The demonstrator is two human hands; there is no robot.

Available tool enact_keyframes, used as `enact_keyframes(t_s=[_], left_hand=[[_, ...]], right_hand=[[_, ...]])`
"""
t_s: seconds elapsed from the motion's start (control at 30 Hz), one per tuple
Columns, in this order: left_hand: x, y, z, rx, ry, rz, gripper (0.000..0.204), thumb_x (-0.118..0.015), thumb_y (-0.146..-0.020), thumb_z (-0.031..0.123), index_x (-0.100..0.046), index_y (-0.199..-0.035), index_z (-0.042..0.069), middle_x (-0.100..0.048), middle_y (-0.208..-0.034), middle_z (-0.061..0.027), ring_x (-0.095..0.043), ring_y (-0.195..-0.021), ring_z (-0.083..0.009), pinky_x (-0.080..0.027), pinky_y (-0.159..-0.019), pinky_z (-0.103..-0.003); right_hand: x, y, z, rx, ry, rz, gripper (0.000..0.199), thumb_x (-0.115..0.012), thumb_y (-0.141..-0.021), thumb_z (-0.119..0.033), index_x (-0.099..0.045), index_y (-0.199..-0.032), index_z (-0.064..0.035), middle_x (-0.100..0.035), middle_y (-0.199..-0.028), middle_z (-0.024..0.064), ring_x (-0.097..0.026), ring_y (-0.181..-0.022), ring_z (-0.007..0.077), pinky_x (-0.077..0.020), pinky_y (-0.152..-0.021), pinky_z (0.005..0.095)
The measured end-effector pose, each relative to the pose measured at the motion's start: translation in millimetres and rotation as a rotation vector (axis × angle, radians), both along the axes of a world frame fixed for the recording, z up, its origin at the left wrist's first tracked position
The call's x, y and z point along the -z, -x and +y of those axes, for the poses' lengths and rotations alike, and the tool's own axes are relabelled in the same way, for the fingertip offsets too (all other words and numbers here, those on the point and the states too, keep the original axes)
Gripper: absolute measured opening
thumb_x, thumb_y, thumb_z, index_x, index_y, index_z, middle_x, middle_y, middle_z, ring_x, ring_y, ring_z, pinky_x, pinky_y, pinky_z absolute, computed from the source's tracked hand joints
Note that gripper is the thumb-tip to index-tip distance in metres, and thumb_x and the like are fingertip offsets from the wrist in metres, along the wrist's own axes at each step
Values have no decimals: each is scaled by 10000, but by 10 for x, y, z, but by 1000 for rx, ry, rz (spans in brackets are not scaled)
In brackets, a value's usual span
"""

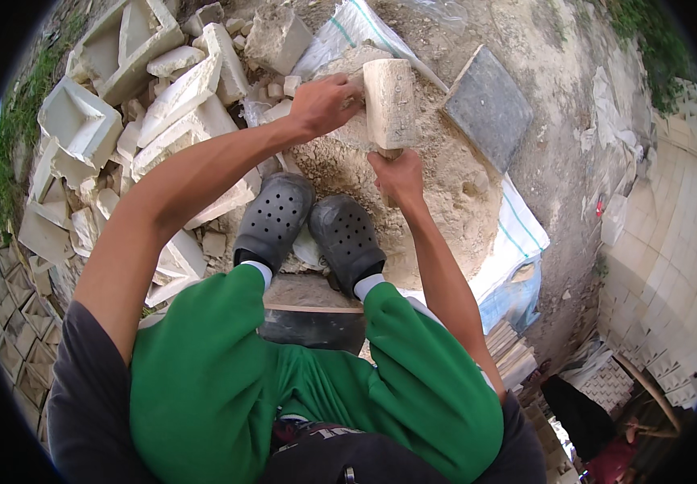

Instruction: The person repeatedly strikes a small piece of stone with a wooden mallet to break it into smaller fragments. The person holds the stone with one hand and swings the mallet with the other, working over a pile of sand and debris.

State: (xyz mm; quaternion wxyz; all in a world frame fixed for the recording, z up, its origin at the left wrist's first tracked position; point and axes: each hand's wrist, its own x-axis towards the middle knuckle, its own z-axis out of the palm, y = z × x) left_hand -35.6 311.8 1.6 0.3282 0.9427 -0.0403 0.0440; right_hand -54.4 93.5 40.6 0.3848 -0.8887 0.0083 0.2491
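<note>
My right hand point(399, 175) is wrapped around the short handle of a mallet with a thick, pale, worn head point(389, 103). The mallet is held over a heap of crumbled pale powder point(445, 189). To its left, my left hand point(328, 105) has its fingers curled in beside the mallet head. A dusty pale chunk point(346, 63) lies just beyond those fingers. What the left fingertips hold is hidden. Under the powder spreads a white woven sack point(520, 216) with blue-green stripes.
Broken white moulded pieces point(175, 101) pile up on the left. A dark square slab point(489, 107) lies at the right of the powder. My grey clogs point(274, 211) stand close to the heap. Rows of pale tiles point(659, 242) cover the far right.
</note>
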Motion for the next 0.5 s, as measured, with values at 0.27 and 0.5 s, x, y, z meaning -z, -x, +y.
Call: enact_keyframes(t_s=[0.27,0.5], left_hand=[[0,18,31,7,-5,34,164,-710,-887,288,-762,-991,172,-664,-955,-34,-685,-896,-255,-554,-729,-409],[-33,-27,5,9,-5,34,152,-739,-874,303,-764,-969,188,-669,-964,-31,-685,-862,-267,-552,-723,-409]], right_hand=[[-517,-137,86,123,42,142,342,-734,-780,-285,-720,-886,40,-734,-774,161,-700,-583,232,-552,-626,379],[-75,-42,46,0,14,37,250,-720,-824,-222,-704,-879,22,-669,-620,96,-663,-496,190,-533,-513,350]])
